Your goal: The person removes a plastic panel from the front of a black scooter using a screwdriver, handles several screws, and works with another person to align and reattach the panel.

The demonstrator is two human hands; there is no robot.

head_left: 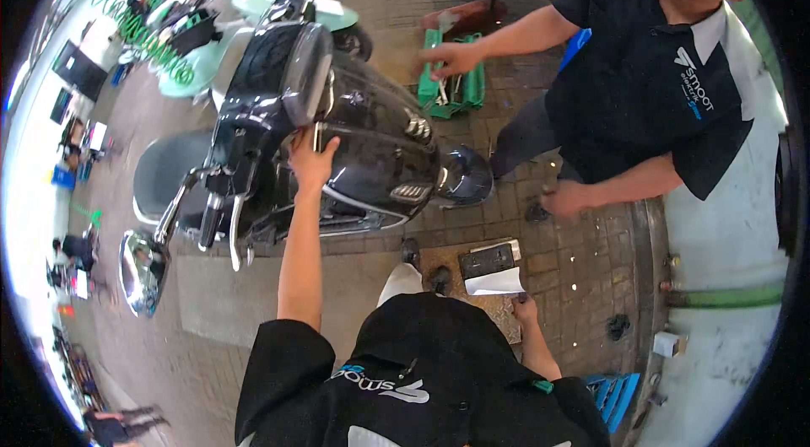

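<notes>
A black scooter stands in front of me, its handlebar and chrome mirror to the left. My left hand rests on its front panel beside an upright chrome strip, thumb and fingers apart. Low on the right, my right hand is closed beside the corner of a white sheet. What it grips, if anything, is too small to make out. The sheet adjoins a flat black rectangular item, above a brown speckled board.
A co-worker stands at the right, one hand reaching over an open green toolbox with tools. Mint-green scooters and a coiled green hose are at the upper left. A blue slatted object is near my right elbow.
</notes>
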